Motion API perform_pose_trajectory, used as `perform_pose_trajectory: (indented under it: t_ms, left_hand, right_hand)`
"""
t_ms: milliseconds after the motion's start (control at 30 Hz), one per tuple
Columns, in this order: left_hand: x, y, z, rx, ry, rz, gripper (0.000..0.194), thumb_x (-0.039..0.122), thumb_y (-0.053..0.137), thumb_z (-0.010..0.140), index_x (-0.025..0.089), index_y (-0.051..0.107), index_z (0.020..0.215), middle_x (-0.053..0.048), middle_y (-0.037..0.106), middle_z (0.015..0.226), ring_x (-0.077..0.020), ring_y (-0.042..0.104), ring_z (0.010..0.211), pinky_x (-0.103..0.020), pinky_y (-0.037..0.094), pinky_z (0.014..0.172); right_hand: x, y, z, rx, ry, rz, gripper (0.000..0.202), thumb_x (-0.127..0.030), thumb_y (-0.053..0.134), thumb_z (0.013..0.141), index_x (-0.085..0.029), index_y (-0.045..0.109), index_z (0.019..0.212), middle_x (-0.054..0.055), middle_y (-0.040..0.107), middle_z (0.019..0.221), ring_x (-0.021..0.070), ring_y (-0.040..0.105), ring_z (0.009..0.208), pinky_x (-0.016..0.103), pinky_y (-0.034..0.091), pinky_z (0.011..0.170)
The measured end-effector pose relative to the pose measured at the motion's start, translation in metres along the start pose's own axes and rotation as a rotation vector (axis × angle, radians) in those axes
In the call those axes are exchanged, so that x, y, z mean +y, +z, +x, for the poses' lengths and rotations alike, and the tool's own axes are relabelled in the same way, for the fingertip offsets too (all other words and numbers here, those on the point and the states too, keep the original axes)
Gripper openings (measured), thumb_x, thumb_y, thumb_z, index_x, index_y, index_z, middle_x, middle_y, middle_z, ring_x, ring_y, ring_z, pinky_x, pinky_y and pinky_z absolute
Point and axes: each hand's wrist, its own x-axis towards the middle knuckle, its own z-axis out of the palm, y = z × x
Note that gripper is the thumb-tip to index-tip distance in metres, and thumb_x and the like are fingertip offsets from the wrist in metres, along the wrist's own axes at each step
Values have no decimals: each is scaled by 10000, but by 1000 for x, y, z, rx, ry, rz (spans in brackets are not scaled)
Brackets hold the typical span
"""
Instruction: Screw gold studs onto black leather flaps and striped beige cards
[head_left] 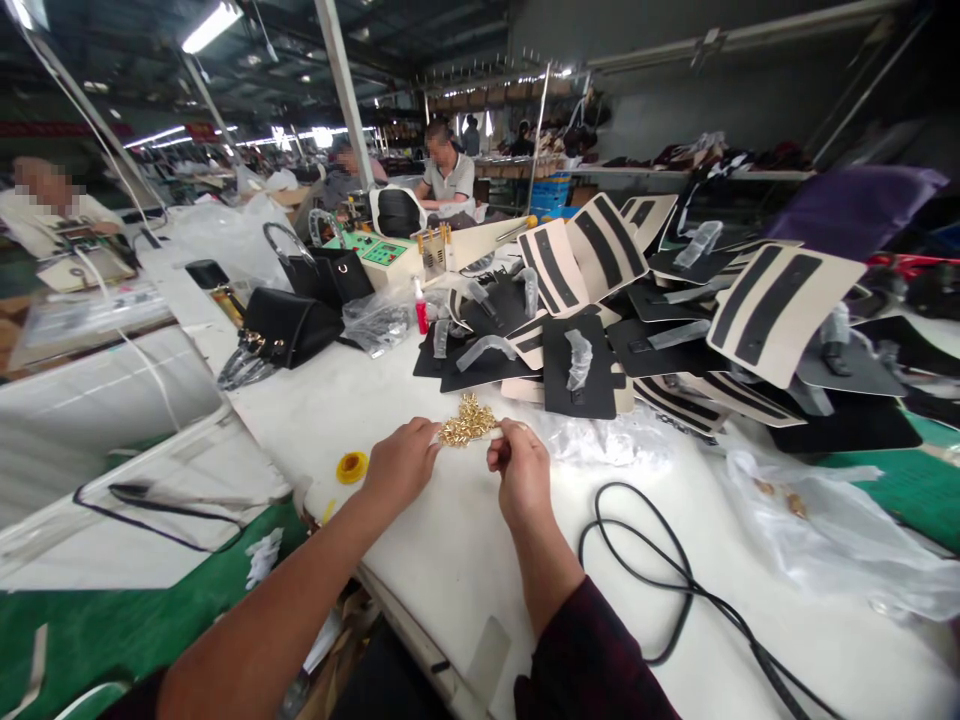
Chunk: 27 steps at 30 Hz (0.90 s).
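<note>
A small heap of shiny gold metal pieces (466,420) lies on the white table (450,560), between my hands. My left hand (403,462) is at the heap's left edge, fingers pinched together; what they hold, if anything, is too small to name. On the right side, my right hand (523,468) has its fingers curled around the end of a thin pale strip (491,434). The strip runs along the near edge of the gold pieces. A yellow tape roll (352,467) sits left of my left hand.
Black and cream panels (784,310) with plastic-wrapped straps are piled at the back right. A black cord (686,580) loops at the right near a clear plastic bag (840,540). Black handbags (289,327) and a red bottle (421,312) stand behind. A person (450,180) sits beyond.
</note>
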Motion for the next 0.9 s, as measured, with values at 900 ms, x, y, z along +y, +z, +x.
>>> perform_pose_trajectory:
  t_ms: [900]
  left_hand:
    - [8, -14, -98, 300, -556, -1512, 245, 304, 835, 700, 128, 664, 689, -61, 726, 886, -89, 620, 605, -190, 434, 482]
  right_hand:
    - [3, 38, -45, -232, 8, -140, 248, -409, 678, 858, -189, 630, 756, -31, 570, 614, 121, 494, 525, 252, 379, 504]
